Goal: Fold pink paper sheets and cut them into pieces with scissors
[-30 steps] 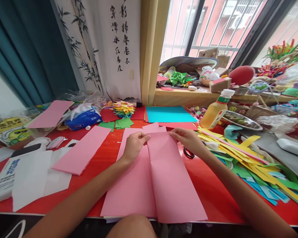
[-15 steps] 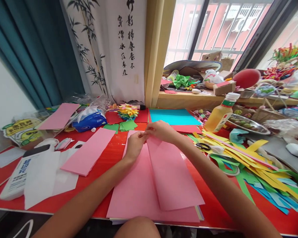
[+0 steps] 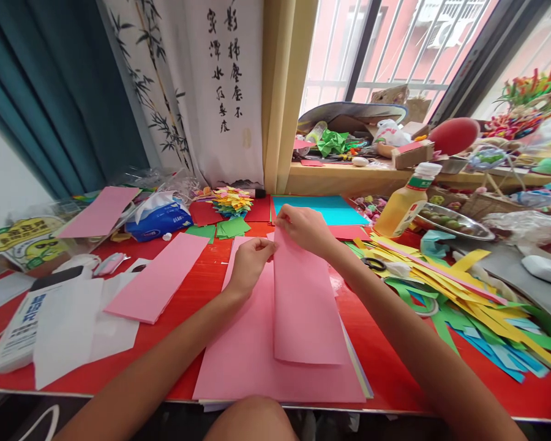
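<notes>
A folded pink sheet of paper (image 3: 307,312) is held at its far end, lifted a little over a stack of pink paper (image 3: 239,367) on the red table. My right hand (image 3: 305,229) pinches its upper left corner between thumb and fingers. Close beside it, my left hand (image 3: 250,263) has thumb and fingertips pressed together at the sheet's left edge. The folded sheet lies narrower than the stack beneath, its near edge short of the stack's near edge. Pale yellow and lilac sheets peek out under the stack.
Folded pink strips (image 3: 158,278) lie left, beside white papers (image 3: 68,331). A blue tissue pack (image 3: 158,217) and a paper flower (image 3: 232,202) stand behind. On the right are scissors (image 3: 374,264), yellow paper strips (image 3: 441,278) and a bottle (image 3: 408,202).
The folded sheet has swung from a slant to nearly straight, its near end moving left and away from me. My right hand rose slightly away from the left. The view shifted slightly.
</notes>
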Action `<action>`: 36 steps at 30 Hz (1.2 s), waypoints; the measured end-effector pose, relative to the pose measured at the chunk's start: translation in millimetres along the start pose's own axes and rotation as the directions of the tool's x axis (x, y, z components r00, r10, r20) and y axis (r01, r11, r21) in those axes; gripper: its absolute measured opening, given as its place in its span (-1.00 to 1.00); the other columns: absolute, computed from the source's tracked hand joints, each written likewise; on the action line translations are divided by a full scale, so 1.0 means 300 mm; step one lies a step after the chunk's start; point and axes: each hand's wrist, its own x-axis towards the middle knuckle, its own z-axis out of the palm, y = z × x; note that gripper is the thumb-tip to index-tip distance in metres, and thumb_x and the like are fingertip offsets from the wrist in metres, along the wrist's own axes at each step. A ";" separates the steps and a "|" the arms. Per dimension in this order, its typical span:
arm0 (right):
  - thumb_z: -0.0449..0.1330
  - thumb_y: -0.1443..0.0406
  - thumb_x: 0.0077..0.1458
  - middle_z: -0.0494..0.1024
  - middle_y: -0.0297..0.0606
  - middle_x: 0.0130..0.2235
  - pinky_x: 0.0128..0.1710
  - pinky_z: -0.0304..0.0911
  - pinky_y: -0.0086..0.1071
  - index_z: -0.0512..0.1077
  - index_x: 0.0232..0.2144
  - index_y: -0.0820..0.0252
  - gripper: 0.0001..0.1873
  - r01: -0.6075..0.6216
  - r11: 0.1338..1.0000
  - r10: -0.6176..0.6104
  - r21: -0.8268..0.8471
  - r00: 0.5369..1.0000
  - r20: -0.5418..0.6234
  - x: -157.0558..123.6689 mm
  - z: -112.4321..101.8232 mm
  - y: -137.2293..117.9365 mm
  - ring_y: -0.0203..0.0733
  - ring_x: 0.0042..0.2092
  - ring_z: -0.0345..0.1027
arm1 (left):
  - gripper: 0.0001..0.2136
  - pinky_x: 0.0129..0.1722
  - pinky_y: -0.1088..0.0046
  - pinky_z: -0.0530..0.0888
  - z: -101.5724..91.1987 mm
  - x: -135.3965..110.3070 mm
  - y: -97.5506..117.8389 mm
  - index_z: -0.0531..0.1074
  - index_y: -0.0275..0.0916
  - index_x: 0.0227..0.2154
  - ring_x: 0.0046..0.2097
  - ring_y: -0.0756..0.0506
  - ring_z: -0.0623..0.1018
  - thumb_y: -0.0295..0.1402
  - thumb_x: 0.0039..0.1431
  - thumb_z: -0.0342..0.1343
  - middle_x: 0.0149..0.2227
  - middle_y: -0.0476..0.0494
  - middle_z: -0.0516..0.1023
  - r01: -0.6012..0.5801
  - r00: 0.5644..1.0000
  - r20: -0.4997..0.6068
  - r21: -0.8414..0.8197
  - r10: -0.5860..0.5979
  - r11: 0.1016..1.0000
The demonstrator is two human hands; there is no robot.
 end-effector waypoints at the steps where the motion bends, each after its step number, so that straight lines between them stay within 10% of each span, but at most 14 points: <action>1: -0.06 0.24 0.14 0.52 -0.29 -0.34 -0.52 -0.18 -0.41 0.36 -0.36 0.12 -0.80 -0.011 1.000 0.011 0.003 1.000 -0.016 0.002 -0.006 0.008 -0.19 -0.34 0.32 | -0.77 -0.37 0.48 0.28 0.001 -0.002 0.002 0.33 -0.28 -0.59 -0.44 0.03 0.34 -0.20 -0.04 0.07 -0.53 0.00 0.36 0.000 1.000 0.014 -0.001 0.000 1.000; 36: -0.01 0.19 0.11 0.53 -0.22 -0.34 -0.49 -0.13 -0.39 0.38 -0.36 0.13 -0.79 -0.232 0.967 0.199 -0.103 0.946 -0.258 0.012 -0.088 0.156 -0.09 -0.33 0.33 | -0.81 -0.26 0.42 0.34 0.026 -0.024 0.017 0.44 -0.32 -0.50 -0.36 -0.01 0.43 -0.26 -0.04 0.10 -0.45 -0.07 0.48 0.159 0.952 0.287 -0.165 -0.107 0.973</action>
